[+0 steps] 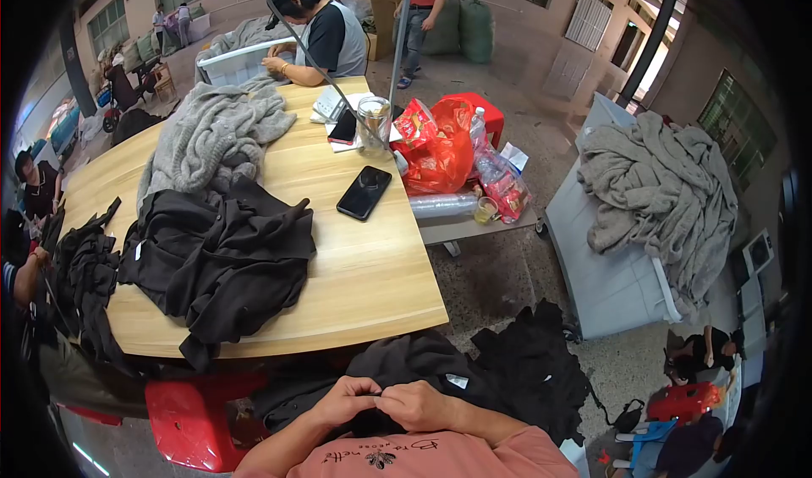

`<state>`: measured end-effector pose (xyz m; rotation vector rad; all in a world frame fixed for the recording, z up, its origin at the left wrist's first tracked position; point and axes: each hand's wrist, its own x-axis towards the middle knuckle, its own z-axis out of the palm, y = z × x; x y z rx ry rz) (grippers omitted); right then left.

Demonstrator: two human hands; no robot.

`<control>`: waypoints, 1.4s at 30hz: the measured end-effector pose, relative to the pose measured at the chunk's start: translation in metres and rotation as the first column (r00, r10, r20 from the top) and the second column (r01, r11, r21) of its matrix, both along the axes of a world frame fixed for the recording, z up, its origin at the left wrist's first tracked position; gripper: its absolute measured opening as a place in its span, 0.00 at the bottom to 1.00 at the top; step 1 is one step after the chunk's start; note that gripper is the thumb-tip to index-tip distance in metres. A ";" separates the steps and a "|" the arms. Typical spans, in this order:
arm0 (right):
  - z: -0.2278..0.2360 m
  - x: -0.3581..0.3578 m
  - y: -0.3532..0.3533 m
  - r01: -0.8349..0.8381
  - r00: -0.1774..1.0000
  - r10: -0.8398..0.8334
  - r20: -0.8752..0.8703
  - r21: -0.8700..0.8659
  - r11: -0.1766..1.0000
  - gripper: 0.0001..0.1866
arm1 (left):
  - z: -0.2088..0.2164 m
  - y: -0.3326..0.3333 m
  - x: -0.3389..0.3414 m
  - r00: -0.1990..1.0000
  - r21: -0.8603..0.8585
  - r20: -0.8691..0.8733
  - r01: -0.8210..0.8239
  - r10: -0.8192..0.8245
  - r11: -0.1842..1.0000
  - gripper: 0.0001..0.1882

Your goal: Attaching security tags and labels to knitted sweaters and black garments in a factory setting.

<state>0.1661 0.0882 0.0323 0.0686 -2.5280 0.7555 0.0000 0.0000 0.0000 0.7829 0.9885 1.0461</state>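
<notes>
Close to my body, my left hand and my right hand meet with bent, closed fingers. Between them they pinch a small dark edge of a black garment, which spreads across my lap and carries a white label. Exactly which part of it is pinched cannot be made out. Beyond my hands, another black garment lies crumpled on the wooden table. A heap of grey knitwear sits behind it.
A black phone, a glass jar and red plastic bags stand right of centre. A pale bin overflows with grey knitwear. At left is a red stool. A person works across the table; others are around.
</notes>
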 end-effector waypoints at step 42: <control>-0.020 -0.015 0.004 0.231 0.967 -0.122 0.222 -0.573 0.786 0.07 | -0.011 -0.009 0.004 0.875 0.178 -0.391 -0.233 0.286 0.956 0.03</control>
